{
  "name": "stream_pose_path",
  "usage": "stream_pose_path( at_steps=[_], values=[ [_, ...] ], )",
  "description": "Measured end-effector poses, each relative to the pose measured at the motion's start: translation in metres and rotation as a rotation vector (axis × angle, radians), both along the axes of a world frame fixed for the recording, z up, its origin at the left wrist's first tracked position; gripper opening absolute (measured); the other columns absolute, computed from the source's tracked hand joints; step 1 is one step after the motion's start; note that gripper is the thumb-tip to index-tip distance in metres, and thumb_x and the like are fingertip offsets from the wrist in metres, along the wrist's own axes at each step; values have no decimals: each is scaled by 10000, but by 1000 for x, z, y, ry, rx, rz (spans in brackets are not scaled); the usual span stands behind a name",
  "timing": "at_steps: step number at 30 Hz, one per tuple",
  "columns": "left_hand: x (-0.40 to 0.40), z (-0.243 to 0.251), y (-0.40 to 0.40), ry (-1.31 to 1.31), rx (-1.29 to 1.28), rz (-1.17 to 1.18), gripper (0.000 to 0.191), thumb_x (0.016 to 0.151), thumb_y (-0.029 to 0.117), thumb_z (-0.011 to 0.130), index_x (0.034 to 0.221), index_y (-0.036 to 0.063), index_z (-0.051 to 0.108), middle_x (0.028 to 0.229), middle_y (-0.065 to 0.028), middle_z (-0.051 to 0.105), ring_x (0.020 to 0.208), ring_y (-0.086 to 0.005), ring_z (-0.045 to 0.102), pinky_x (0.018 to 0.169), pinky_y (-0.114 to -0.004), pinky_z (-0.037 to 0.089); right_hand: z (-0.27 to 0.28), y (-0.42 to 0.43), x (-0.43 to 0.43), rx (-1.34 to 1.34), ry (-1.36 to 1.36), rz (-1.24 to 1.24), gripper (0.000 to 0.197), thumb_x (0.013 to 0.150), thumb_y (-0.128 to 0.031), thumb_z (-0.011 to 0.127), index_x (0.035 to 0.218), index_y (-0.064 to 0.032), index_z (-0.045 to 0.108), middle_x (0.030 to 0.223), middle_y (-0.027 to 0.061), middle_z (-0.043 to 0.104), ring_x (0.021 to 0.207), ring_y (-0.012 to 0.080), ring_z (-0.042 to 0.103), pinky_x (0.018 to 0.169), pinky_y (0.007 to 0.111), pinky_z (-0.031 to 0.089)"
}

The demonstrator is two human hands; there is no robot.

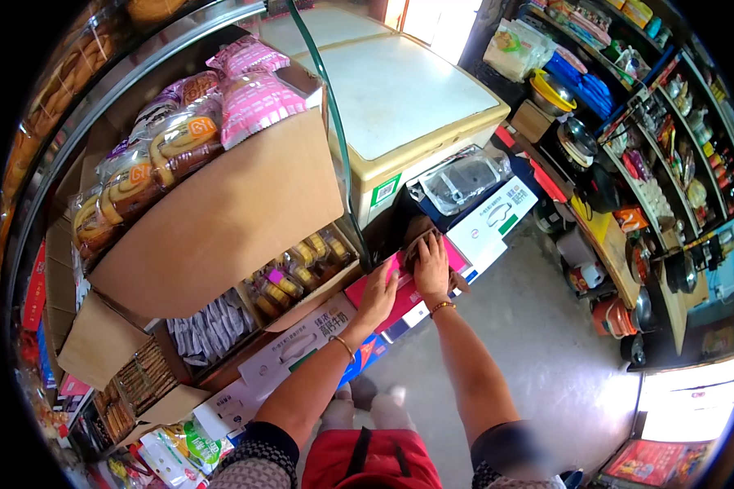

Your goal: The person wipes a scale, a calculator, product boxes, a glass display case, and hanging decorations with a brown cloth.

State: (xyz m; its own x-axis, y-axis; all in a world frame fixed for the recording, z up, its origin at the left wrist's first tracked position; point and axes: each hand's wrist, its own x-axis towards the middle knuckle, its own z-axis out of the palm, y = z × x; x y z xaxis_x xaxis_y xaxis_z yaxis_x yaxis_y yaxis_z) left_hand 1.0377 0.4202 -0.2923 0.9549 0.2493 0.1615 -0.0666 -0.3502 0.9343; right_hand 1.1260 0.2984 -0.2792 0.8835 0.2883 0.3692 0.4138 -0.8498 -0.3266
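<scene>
My right hand (432,269) presses down on a brown cloth (457,282), which is bunched under its fingers on top of a pink carton (411,301). Part of the cloth sticks out past both sides of the hand. My left hand (376,298) rests on the left part of the same carton, thumb apart from the fingers. White milk cartons bearing writing flank the pink one: one carton (492,214) on the far side, another carton (303,342) on the near side. What lies directly beneath the right palm is hidden.
An open cardboard box (238,183) of wrapped bread stands left, above packs of small cakes (300,269). A glass pane edge (342,140) rises beside a white chest freezer (410,91). A clear plastic-covered item (465,183) lies beyond my hands. Stocked shelves (667,140) line the right side.
</scene>
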Motion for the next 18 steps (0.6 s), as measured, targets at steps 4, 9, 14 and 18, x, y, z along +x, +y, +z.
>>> stream_pose_path(
  at_steps=[4, 9, 14, 18],
  values=[
    [10, -8, -7, -27, 150, 90, 336, 769, 96, 528, 1087, -11, 536, 929, -180, 624, 923, -364, 577, 838, -459, 451, -5, 3, -10, 105, 103, 180, 386, 766, -10, 552, 1145, -80, 572, 1293, 145, 477, 1227, 371, 403, 1028, 419, 356],
    [32, 33, -39, 358, 411, 37, 300, 725, 205, 569, 941, 2, 522, 832, -215, 639, 823, -422, 602, 769, -499, 470, 0, -28, -19, 260, 235, 302, 376, 775, -28, 554, 1145, -95, 571, 1288, 158, 478, 1175, 381, 433, 1003, 410, 372],
    [29, 26, -30, 518, 187, 67, 413, 808, 305, 528, 1079, 2, 451, 948, -291, 614, 906, -447, 587, 784, -509, 460, 25, -39, -19, 512, 340, 442, 331, 812, -41, 532, 1140, -75, 566, 1255, 183, 498, 1153, 394, 455, 990, 424, 376],
    [15, 46, -92, 372, 125, 225, 427, 799, 289, 580, 1072, -5, 433, 913, -290, 602, 911, -440, 586, 773, -479, 456, 24, -89, -21, 642, 411, 523, 305, 851, -48, 491, 1148, -22, 554, 1215, 216, 530, 1179, 386, 461, 1006, 421, 357]
  ],
)
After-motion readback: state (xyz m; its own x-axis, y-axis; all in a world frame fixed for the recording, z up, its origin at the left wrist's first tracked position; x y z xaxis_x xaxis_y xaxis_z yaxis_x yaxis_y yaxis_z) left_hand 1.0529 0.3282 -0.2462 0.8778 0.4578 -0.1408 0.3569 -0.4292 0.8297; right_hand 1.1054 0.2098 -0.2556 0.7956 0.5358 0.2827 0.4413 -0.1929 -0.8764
